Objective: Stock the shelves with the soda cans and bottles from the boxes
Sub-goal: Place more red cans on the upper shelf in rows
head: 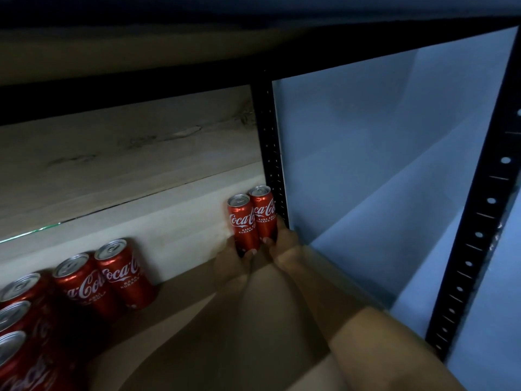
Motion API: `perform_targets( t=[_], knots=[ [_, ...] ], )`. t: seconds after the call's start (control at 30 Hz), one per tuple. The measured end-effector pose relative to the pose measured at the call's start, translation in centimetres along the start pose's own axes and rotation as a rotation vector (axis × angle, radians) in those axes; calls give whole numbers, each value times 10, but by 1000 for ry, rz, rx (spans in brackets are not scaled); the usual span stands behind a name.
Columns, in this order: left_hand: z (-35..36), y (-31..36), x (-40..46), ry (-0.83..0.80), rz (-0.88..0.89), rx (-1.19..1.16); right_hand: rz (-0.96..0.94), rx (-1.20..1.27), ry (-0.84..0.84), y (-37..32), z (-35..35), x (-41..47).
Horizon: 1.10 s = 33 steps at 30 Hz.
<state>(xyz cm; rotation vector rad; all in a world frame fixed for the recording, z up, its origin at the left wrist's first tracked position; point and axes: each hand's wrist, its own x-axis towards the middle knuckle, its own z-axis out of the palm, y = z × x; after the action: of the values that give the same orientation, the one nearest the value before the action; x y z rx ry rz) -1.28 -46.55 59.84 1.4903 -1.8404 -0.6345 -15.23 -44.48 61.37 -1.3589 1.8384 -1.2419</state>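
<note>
A black perforated metal upright post (271, 153) rises at the far right corner of the rack, and a second black perforated metal post (476, 227) slants up the near right side of the view. Between and behind them stands a pale blue smooth wall (366, 153), crossed by slanting bands of lighter and darker tone. To the left, behind the rack, runs a whitish weathered wall (118, 153) with dark cracks, above a paler white ledge (169, 230) along its foot.

dim light | pale blue wall (366, 153) | black perforated upright (272, 153)
</note>
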Motion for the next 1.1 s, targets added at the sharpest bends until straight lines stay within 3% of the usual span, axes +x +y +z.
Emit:
perform_targets(
  t=[0.33,0.53,0.87,1.1],
  knots=[
    [-12,2,-30,-11,-9,-146,-36,-252,192,4,1,-52],
    [-44,-30,-75,-17,-18,152,-37,-540,113,-7,15,-102],
    [-132,-83,-189,-113,96,168,-244,-488,-41,-34,74,-198],
    [-203,-99,-272,-106,83,118,-170,-260,-209,-56,119,-256]
  ],
)
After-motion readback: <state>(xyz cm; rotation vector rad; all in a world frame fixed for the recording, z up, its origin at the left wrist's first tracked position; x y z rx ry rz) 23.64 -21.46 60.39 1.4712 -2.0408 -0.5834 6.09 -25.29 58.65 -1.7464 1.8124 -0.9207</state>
